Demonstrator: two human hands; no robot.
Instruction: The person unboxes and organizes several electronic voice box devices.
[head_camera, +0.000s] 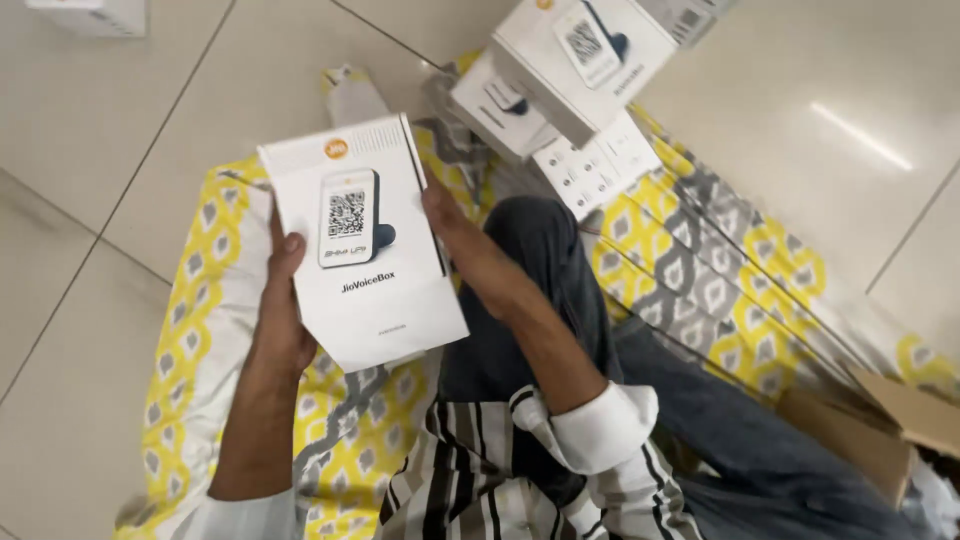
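Hands, my left hand (283, 300) and right hand (455, 228), clasp the sealed white rectangular cardboard box (362, 240) by both sides; three similar boxes (570, 80) wait at the yellow patterned cloth's (200, 330) far edge.

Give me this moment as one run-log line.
left hand: grips white box left edge | right hand: on box right edge | box: held upright over patterned cloth | nearby: more white boxes, cardboard carton

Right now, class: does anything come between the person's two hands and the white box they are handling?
Nothing visible: the left hand and the right hand both grip the white box directly by its side edges.
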